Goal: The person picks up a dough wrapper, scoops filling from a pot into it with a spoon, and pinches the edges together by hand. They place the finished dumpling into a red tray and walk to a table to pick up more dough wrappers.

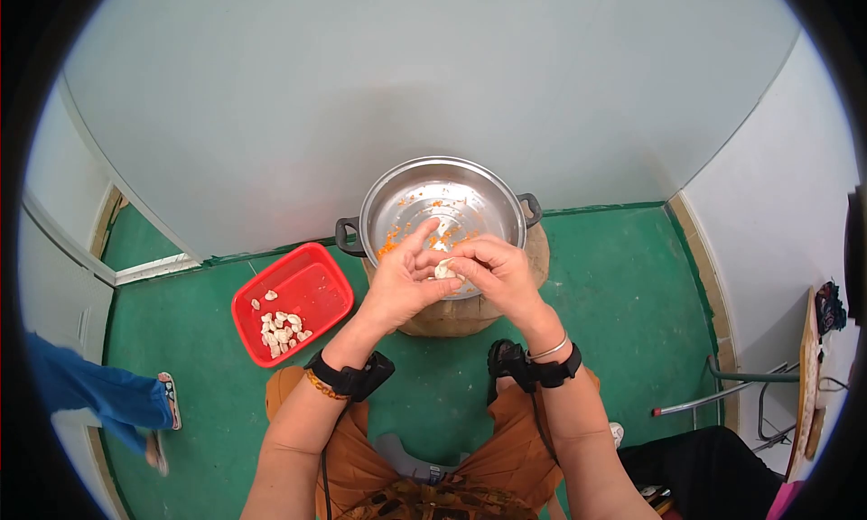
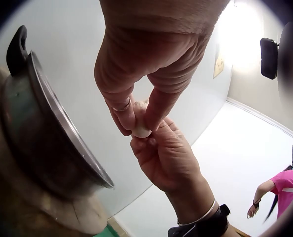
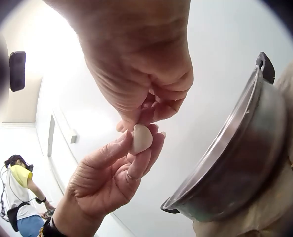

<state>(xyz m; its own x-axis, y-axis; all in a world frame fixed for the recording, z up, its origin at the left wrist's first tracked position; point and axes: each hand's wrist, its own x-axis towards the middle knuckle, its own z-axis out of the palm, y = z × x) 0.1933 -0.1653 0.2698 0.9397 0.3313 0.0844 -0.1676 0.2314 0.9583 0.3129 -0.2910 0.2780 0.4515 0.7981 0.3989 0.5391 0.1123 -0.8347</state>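
Over the near side of a steel pot [image 1: 470,188], both hands meet at a small white dumpling [image 1: 443,269]. My left hand [image 1: 402,283] holds it between thumb and fingers, with the index finger pointing up and away. From the other side, my right hand [image 1: 502,278] pinches its upper edge with thumb and fingertips. The right wrist view shows the dumpling [image 3: 142,139] as a smooth, rounded dough piece. Orange bits of filling [image 1: 388,247] cling to the inside of the pot. To the left, several similar dumplings [image 1: 282,333] lie in a red plastic basin [image 1: 312,281].
Under the pot is a round wooden block [image 1: 442,320] on the green floor [image 1: 614,285]. A grey wall [image 1: 433,87] rises right behind. Another person's legs [image 1: 108,394] are at the left, and a folding chair [image 1: 804,385] stands at the right.
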